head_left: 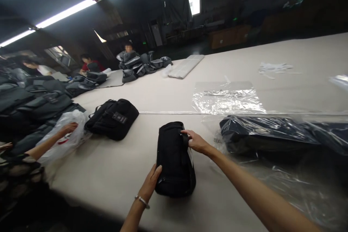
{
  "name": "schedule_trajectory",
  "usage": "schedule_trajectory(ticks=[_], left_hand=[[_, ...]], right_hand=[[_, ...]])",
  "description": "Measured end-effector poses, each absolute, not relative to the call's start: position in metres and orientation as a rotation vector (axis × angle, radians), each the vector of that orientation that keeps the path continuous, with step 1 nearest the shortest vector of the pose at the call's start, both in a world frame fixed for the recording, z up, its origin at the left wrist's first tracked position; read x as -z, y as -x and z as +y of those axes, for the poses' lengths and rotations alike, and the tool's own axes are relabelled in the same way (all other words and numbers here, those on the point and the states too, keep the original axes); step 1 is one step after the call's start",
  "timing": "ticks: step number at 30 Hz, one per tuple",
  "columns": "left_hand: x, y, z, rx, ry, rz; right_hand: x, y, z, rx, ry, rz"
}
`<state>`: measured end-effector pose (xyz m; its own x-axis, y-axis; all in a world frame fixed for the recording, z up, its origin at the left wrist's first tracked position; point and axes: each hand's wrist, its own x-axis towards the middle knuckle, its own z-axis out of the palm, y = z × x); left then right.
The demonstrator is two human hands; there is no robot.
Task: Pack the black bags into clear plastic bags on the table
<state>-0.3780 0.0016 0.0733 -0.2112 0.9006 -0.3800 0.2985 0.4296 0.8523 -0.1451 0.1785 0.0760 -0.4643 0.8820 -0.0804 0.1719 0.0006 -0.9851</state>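
Observation:
A black bag stands on the table in front of me, its long side running away from me. My left hand grips its near left side, the thumb on top and the other fingers hidden under or behind it. At the far right edge, my right hand has its fingers closed on a short strap or handle of the same bag. A sliver of something white shows along the bag's right side. To the left lies another black bag with a dark hang tag.
Bags in clear plastic lie at right. A clear plastic bag lies flat beyond. Farther back are a folded grey sheet and white strips. At left, a co-worker's hand touches a plastic bag beside piled grey bags.

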Motion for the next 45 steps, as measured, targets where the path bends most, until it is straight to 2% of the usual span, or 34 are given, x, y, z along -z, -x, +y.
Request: schedule_trajectory(ticks=[5,12,15,19,23,28,33,38,45], left_hand=[[-0.068,0.377,0.001,-0.793,-1.064,1.747],[-0.073,0.377,0.003,-0.821,-1.154,1.706],[-0.071,0.381,0.005,-0.792,-1.194,1.683],[-0.066,0.394,0.006,-0.691,-1.220,1.679],[-0.072,0.414,0.019,-0.749,-1.414,1.688],[-0.099,0.432,0.072,-0.892,-2.210,1.439],[-0.129,0.420,0.155,-0.672,-2.437,1.170],[-0.133,0.382,0.232,-0.409,-2.408,1.143],[-0.132,0.366,0.271,0.037,-2.361,1.024]], right_hand=[[-0.074,0.132,0.157,-1.553,1.181,-1.739],[-0.140,0.108,0.149,-1.656,1.037,-1.991],[-0.146,0.100,0.126,-1.777,1.064,-2.041],[-0.119,0.093,0.095,-1.952,1.227,-1.758],[-0.089,0.081,0.074,-1.699,1.397,-1.356],[-0.066,0.087,0.051,-1.502,1.434,-1.256],[-0.040,0.130,0.045,-1.418,1.412,-1.270],[-0.033,0.150,0.044,-1.405,1.337,-1.332],[-0.018,0.135,0.054,-1.320,1.352,-1.529]])
